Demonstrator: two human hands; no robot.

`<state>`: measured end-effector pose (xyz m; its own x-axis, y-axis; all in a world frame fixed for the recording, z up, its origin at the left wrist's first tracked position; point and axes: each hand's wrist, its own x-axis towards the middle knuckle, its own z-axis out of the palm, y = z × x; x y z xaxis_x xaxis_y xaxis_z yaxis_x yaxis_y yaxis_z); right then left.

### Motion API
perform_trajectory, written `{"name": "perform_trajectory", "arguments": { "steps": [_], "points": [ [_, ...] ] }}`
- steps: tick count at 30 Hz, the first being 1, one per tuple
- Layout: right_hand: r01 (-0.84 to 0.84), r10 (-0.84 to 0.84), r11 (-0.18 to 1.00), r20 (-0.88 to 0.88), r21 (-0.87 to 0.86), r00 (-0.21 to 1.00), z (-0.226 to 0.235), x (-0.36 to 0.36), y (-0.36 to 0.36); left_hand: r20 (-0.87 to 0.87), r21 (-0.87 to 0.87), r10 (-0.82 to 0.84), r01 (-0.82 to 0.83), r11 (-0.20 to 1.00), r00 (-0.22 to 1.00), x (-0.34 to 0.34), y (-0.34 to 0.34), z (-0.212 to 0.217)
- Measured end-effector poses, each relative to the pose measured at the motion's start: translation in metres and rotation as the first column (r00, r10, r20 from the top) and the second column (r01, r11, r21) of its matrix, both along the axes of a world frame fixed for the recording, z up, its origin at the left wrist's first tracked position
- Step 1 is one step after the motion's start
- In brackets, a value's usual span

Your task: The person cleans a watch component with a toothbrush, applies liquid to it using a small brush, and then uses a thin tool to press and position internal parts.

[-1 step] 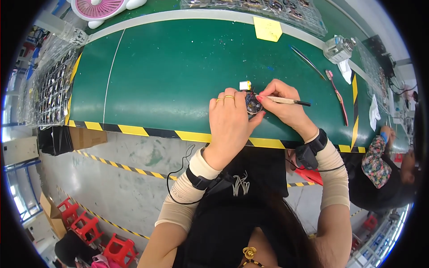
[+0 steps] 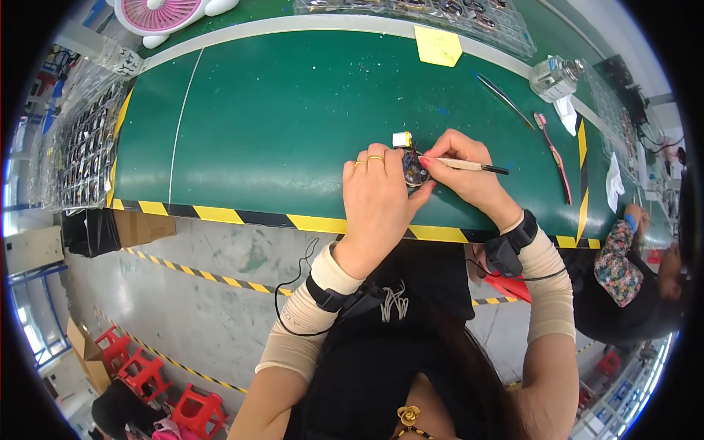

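A small round electronic assembly (image 2: 416,170) with a dark, wired interior sits on the green bench near its front edge. My left hand (image 2: 375,187) is closed around its left side, fingers over the top and thumb at the lower rim. A little white-and-yellow battery pack (image 2: 401,139) lies just beyond it, apparently joined by short wires. My right hand (image 2: 468,172) pinches a slim pen-like tool (image 2: 469,166) with a pale shaft and a dark rear end. The tool's front end is at the assembly's right side, where my fingers hide the tip.
Tweezers (image 2: 504,101), a pink toothbrush (image 2: 553,158) and a metal-topped bottle (image 2: 556,79) lie or stand to the right. Clear trays of parts (image 2: 86,158) are stacked at left. A yellow note (image 2: 438,46) lies at the back. Another person's sleeve (image 2: 618,265) shows at far right.
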<state>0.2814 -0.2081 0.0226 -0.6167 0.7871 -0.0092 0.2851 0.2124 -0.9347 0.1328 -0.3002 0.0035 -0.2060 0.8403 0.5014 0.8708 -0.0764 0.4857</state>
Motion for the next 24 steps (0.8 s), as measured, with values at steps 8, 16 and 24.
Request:
{"name": "perform_trajectory", "arguments": {
  "steps": [8,16,24],
  "points": [
    [0.031,-0.034,0.997,0.037,0.072,0.999,-0.001,-0.006,-0.001,-0.038,0.013,-0.003,0.004,1.0,0.999,-0.002,0.003,-0.002],
    [0.004,-0.007,0.99,0.018,0.144,1.0,0.002,-0.005,-0.001,-0.066,0.032,0.02,-0.018,0.999,0.998,0.001,0.004,0.001],
    [0.015,-0.016,0.996,0.005,0.089,1.0,-0.001,-0.004,-0.001,-0.073,0.004,0.028,-0.028,1.0,0.997,0.003,0.004,-0.002]
  ]
}}
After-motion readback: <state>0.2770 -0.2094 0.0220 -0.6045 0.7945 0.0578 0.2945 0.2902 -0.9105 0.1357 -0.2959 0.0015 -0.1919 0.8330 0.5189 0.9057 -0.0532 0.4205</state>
